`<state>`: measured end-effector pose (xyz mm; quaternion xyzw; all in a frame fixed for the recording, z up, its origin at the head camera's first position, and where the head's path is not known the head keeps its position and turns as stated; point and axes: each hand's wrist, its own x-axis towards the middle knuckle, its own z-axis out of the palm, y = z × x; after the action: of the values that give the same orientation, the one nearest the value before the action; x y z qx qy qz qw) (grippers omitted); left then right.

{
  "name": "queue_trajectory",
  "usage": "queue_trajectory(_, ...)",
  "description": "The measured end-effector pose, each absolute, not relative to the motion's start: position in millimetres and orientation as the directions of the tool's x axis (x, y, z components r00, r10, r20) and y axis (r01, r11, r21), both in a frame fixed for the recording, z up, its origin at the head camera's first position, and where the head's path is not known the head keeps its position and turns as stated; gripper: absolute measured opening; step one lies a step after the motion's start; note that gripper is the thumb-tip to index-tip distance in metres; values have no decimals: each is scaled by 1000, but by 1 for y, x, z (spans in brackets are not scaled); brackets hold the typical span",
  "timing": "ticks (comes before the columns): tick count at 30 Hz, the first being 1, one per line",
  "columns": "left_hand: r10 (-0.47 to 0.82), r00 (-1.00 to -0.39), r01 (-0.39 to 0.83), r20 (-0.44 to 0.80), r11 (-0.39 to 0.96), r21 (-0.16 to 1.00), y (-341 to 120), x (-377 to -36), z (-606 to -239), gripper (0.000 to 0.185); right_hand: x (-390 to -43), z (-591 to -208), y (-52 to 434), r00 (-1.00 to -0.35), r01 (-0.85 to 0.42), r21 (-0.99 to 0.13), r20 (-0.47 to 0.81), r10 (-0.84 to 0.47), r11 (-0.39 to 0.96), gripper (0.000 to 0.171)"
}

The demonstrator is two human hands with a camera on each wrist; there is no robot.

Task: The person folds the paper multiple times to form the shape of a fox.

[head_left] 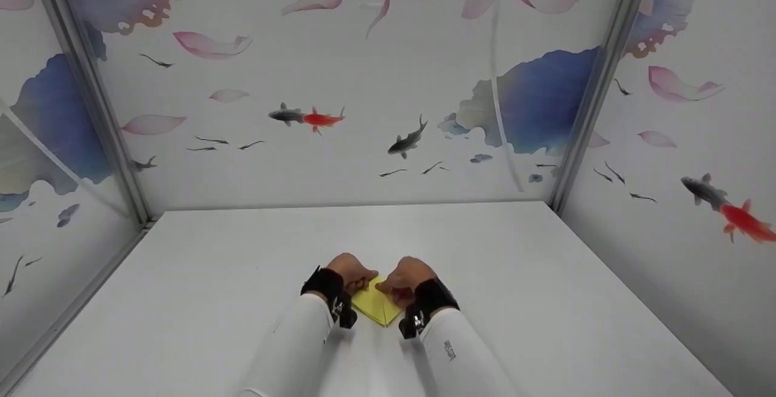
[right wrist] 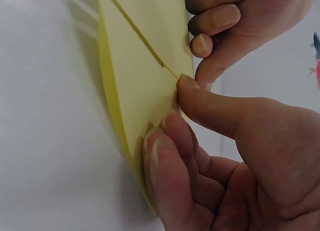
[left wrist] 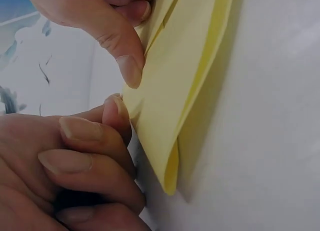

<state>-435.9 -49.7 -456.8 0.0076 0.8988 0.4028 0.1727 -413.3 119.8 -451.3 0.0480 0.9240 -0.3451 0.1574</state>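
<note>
A folded yellow paper [head_left: 376, 305] lies on the white table [head_left: 545, 276] close to me, between both hands. My left hand [head_left: 347, 270] has its curled fingers at the paper's left edge [left wrist: 165, 106], one fingertip [left wrist: 117, 111] touching it. My right hand [head_left: 405, 277] pinches the paper's right side, thumb [right wrist: 200, 98] on top at a slit in the sheet [right wrist: 135, 91] and fingers [right wrist: 167, 156] curled under the edge. The right thumb also shows in the left wrist view, pressing the paper from above.
White sleeves and black wrist straps [head_left: 327, 291] cover my forearms. Walls printed with fish and lotus petals [head_left: 315, 118] enclose the table on the left, back and right, with metal corner posts [head_left: 582, 112].
</note>
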Motion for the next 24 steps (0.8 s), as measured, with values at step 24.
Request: queue_trajectory(24,154,-979,86,-130,905,417,-70,-431,-460,53,-413,-448,118,-941,209,-589,-339,-4,781,45)
